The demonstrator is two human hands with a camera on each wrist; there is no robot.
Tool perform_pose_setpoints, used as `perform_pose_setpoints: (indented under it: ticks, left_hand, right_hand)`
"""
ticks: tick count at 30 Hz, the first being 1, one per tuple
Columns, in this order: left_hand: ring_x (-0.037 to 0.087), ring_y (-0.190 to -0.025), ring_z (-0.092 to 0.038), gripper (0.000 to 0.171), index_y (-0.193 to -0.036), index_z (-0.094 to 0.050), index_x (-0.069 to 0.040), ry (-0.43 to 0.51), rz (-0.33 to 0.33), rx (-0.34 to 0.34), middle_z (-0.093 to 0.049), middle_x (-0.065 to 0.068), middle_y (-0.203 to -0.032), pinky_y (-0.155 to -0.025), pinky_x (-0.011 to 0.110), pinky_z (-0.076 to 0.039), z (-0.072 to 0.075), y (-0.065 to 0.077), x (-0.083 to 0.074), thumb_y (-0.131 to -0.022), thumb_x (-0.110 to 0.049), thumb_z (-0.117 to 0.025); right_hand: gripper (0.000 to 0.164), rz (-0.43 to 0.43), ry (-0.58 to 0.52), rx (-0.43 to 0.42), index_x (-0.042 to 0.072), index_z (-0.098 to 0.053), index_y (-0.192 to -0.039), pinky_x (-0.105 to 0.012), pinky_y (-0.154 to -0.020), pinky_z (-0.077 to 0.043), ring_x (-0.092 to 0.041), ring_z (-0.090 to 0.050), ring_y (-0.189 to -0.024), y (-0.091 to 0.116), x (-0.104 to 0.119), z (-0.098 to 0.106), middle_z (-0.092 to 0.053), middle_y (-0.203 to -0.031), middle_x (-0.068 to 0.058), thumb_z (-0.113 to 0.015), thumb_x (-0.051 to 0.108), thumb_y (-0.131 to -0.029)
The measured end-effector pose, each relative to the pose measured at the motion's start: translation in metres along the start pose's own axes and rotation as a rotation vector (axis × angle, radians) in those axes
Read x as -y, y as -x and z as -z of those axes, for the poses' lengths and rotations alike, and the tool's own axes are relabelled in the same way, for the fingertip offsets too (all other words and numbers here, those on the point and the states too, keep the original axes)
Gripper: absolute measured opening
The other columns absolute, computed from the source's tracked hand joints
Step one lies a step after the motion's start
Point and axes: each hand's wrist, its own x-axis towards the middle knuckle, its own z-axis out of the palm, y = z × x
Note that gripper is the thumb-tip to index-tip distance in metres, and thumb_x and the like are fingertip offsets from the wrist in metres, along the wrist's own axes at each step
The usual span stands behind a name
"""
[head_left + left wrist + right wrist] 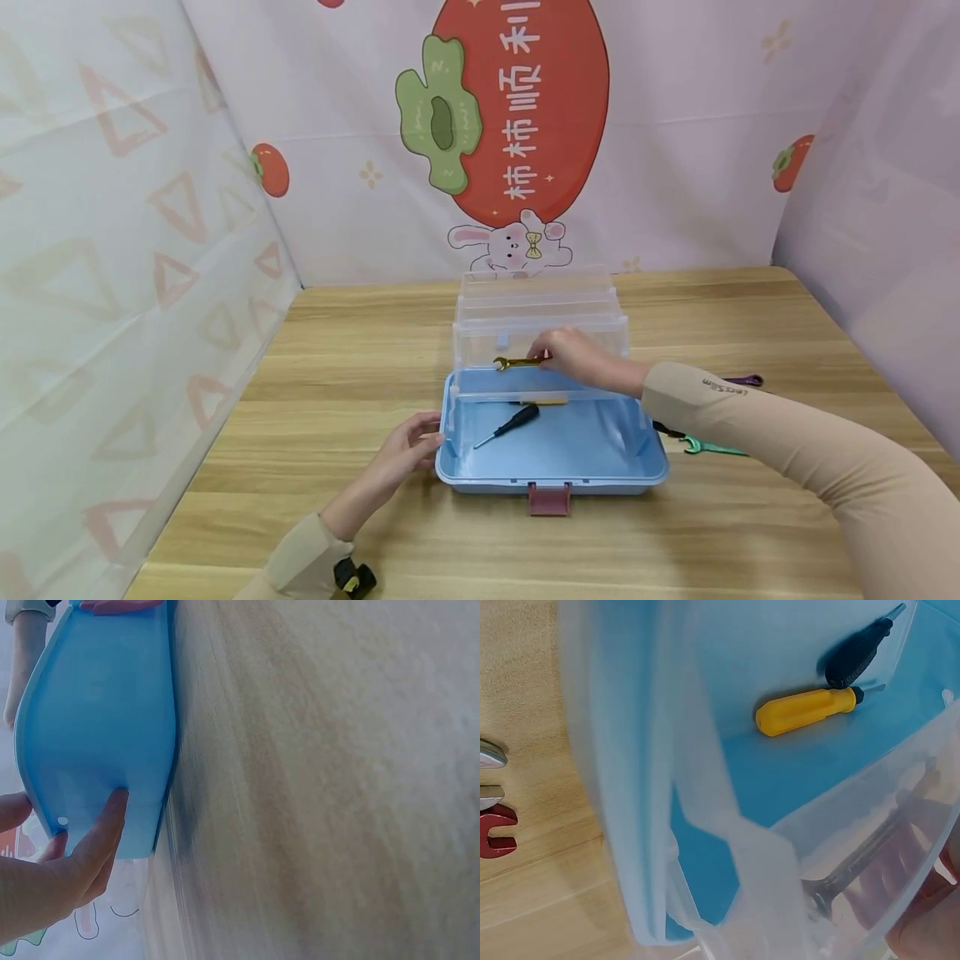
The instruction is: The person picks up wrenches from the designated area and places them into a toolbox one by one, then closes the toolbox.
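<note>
A blue toolbox stands on the table with its clear lid and tray section raised at the back. My right hand holds a gold open-ended wrench over the clear section. In the right wrist view, the wrench shows blurred through clear plastic. At the box's left side, my left hand grips the wall, thumb at the rim and fingers against the outside. Inside lie a black-handled screwdriver and a yellow-handled screwdriver.
Right of the box lie a purple wrench, a green wrench and a black tool end, partly behind the right sleeve. A red wrench and silver tool ends show beside the box. A pink latch hangs in front.
</note>
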Motion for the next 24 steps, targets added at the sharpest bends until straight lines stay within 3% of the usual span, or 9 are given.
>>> perform_pose_setpoints:
  ticks: [12, 24]
  left_hand:
    - [0.025, -0.1, -0.053, 0.045, -0.125, -0.038, 0.006, -0.002, -0.029, -0.007, -0.046, 0.023, -0.121, -0.074, 0.036, -0.05, -0.0001, 0.0036, 0.0061, -0.088, -0.015, -0.053]
    - [0.026, -0.102, -0.053, 0.046, -0.125, -0.039, 0.005, -0.004, -0.029, 0.0, -0.046, 0.024, -0.121, -0.076, 0.037, -0.05, -0.0001, 0.0007, 0.0032, -0.088, -0.016, -0.054]
  right_hand:
    - [0.021, -0.053, 0.038, 0.048, 0.002, -0.066, -0.097, -0.028, -0.074, -0.05, -0.021, -0.06, -0.086, 0.0011, 0.0097, -0.0017, -0.064, -0.092, -0.009, -0.062, -0.005, -0.077]
    - [0.024, -0.042, 0.077, 0.055, -0.001, -0.065, -0.101, -0.029, -0.075, -0.05, -0.022, -0.059, -0.087, 0.003, 0.0092, 0.0011, -0.062, -0.095, -0.01, -0.059, -0.008, -0.079]
